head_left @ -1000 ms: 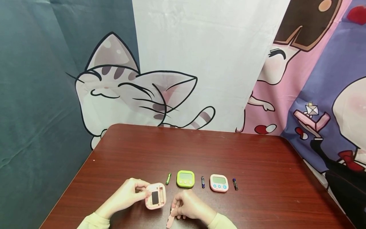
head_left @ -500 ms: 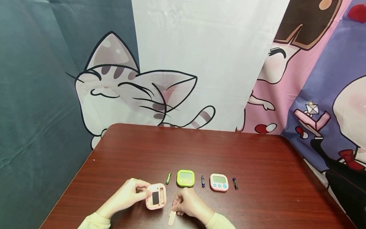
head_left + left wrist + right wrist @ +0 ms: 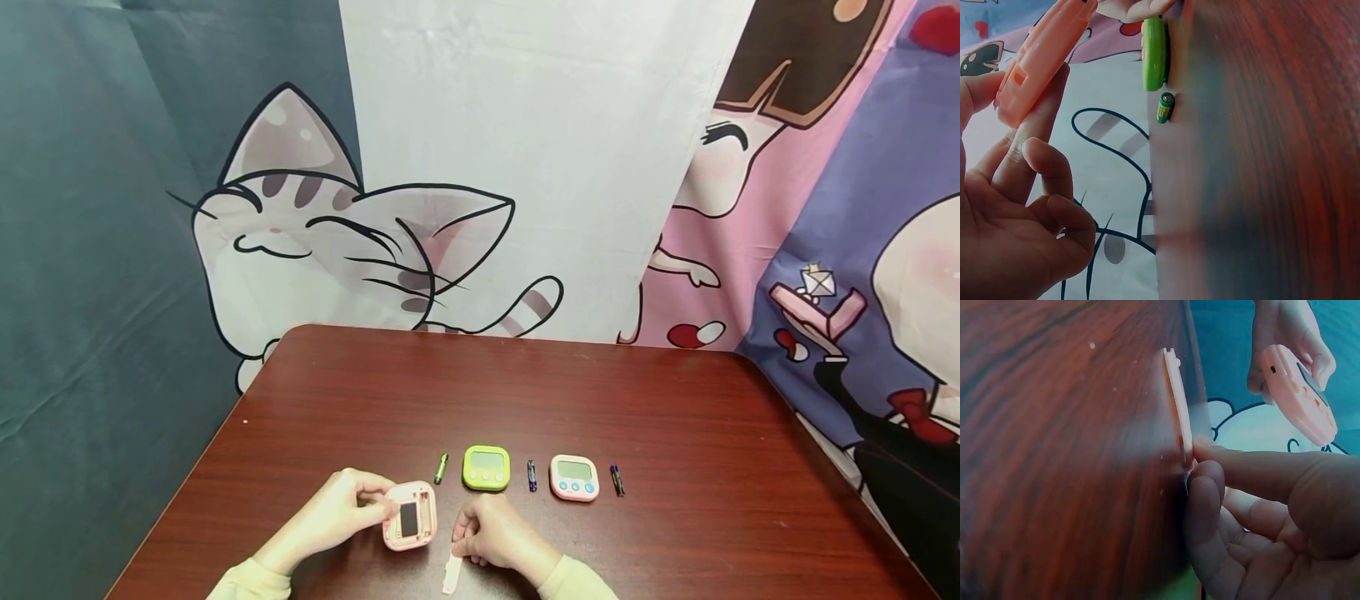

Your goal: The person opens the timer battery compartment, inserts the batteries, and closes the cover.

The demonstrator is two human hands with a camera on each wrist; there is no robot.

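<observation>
My left hand (image 3: 348,506) holds a pink digital timer (image 3: 409,516) by its left edge, thumb on the back face and fingers beneath. The timer's back faces up, with a dark rectangle and an uncovered battery slot showing. In the left wrist view the timer (image 3: 1041,62) is seen edge-on between thumb and fingers. Just right of it, my right hand (image 3: 497,533) pinches one end of a slim pink battery cover (image 3: 452,575) between thumb and fingertips. The right wrist view shows the cover (image 3: 1179,406) close over the tabletop, its far end notched.
Behind the hands stand a green battery (image 3: 441,469), a lime green timer (image 3: 486,468), a dark blue battery (image 3: 532,476), a pink-and-white timer (image 3: 574,478) and another dark battery (image 3: 617,481) in a row on the brown table (image 3: 525,383). A cartoon cloth hangs behind.
The battery cover in my right hand has swung slightly upright and turned its paler face to the camera. My left hand and the timer have hardly moved.
</observation>
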